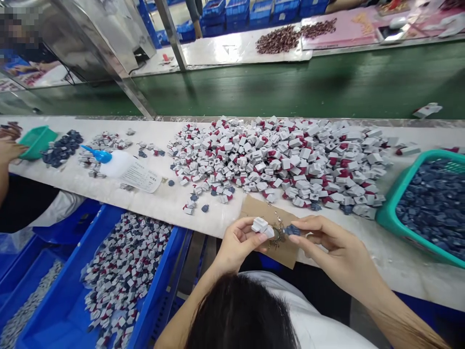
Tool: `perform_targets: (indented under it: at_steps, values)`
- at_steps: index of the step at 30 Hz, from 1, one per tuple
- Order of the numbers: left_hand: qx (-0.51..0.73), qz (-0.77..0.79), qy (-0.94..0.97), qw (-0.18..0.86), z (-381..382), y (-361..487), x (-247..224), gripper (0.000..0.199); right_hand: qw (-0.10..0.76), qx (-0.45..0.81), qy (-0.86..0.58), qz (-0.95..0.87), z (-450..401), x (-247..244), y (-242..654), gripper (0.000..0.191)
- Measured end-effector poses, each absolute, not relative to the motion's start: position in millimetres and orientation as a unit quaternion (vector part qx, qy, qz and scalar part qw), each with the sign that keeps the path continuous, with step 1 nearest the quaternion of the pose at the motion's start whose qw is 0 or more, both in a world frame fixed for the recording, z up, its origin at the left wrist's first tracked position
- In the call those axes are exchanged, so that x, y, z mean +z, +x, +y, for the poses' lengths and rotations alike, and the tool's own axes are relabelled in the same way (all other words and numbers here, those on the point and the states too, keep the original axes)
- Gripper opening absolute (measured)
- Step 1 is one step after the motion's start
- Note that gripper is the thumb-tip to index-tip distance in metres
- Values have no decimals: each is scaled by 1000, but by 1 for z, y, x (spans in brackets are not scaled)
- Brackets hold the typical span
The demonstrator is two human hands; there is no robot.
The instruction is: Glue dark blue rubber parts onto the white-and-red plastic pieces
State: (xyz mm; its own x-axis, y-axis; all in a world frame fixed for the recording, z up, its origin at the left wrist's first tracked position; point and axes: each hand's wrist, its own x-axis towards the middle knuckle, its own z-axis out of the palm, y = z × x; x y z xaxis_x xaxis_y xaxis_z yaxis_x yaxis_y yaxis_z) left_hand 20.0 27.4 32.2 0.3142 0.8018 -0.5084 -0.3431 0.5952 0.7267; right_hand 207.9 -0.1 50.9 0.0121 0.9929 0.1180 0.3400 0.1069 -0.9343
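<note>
My left hand (240, 242) is closed on a small light-grey plastic part (262, 226) between thumb and fingers. Opposite it, my right hand (327, 242) pinches a small dark blue-grey plastic part (291, 230) by its right side. The two parts are held close together over a piece of brown cardboard (254, 206) at the table's near edge. Glue-like smears and strings (278, 232) mark the cardboard. Just beyond lies a wide heap of grey and dark-red parts (276, 155). Fingers partly hide both held pieces.
A teal basket (387, 208) of dark parts stands on the right. On the left lie a white bottle with a blue nozzle (119, 167) and small piles. A blue crate (145, 310) of assembled parts sits below. Beyond runs a green conveyor (236, 92). A co-worker's arm (5, 160) is at far left.
</note>
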Motion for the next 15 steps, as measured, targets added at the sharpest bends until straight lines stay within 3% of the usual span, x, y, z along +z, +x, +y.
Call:
perform_targets:
  at_steps: [6,15]
  values:
    - [388,414,233,790,23,25,34,41,437,272,-537,-669,-1,60,202,11]
    - [395,401,247,789,21,25,36,38,387,342,-519,-681,-2,67,201,9]
